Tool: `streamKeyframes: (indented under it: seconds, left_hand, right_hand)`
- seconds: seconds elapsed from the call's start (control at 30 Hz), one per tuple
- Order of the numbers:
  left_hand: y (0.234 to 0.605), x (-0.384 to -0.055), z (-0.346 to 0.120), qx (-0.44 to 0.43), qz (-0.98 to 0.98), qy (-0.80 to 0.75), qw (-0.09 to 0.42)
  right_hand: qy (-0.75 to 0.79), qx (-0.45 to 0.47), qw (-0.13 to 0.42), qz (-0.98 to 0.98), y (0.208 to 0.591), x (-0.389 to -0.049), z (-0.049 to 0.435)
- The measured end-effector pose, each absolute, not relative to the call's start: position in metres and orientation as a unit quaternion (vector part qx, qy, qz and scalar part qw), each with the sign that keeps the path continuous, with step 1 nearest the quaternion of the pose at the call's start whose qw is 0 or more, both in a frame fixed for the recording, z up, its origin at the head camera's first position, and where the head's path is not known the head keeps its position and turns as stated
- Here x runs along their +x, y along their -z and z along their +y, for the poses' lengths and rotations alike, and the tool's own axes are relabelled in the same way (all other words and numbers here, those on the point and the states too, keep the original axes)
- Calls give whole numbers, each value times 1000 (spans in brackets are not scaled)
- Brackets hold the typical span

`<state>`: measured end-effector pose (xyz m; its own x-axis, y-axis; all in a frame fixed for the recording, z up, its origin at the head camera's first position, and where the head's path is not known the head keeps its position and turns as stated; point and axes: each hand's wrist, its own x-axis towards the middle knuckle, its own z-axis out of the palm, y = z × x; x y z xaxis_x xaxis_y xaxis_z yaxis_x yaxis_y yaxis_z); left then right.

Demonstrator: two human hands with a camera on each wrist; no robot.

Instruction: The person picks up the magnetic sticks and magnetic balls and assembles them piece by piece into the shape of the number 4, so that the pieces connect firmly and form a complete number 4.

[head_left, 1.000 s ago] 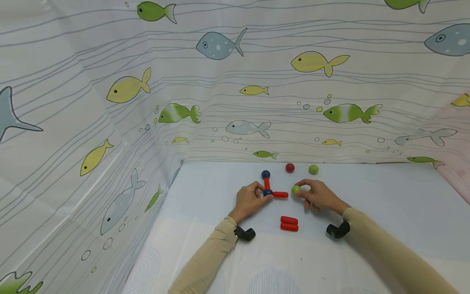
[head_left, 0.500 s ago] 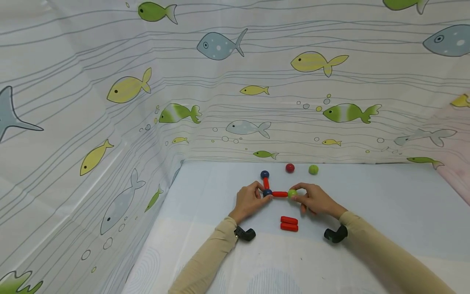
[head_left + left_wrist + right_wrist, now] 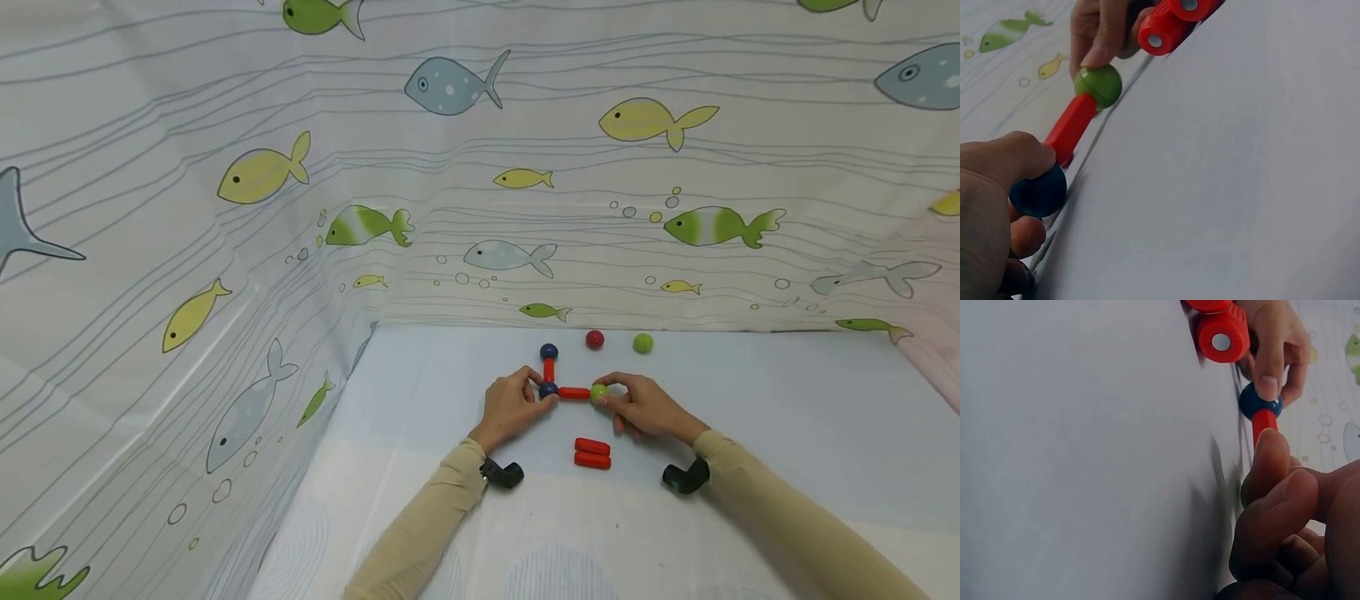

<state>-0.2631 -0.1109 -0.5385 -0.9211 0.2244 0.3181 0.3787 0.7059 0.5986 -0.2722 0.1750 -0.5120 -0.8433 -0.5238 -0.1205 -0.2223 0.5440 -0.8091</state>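
My left hand (image 3: 512, 410) pinches a dark blue ball (image 3: 1040, 192) between thumb and fingers. A red rod (image 3: 574, 393) runs right from that ball to a green ball (image 3: 1101, 86), which my right hand (image 3: 647, 407) pinches; rod and green ball touch. A second red rod (image 3: 549, 371) leads from the held blue ball toward the back and ends at another blue ball (image 3: 549, 352). In the right wrist view my fingers hide most of the green ball, while the blue ball (image 3: 1260, 402) shows under the left thumb.
Two loose red rods (image 3: 592, 453) lie side by side in front of the hands; their ends show silvery discs in the wrist views. Behind stand a red ball (image 3: 595, 339) and another green ball (image 3: 642, 343), near the fish-printed backdrop (image 3: 480, 208).
My right hand has moved left with the green ball and brought it against the free end of the sideways red rod. The left hand has stayed on the blue ball.
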Motion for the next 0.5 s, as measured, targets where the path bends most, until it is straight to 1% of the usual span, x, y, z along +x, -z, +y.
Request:
streamKeyframes:
  seconds: [0.17,0.5]
  left_hand:
    - [536,-262,-111,-159,-918,349,104]
    - [536,-261,-111,-161,-915,354,107]
  right_hand:
    - [427,-215,180,860,511,-274,174]
    - [426,-208,184,861,512,-275,172]
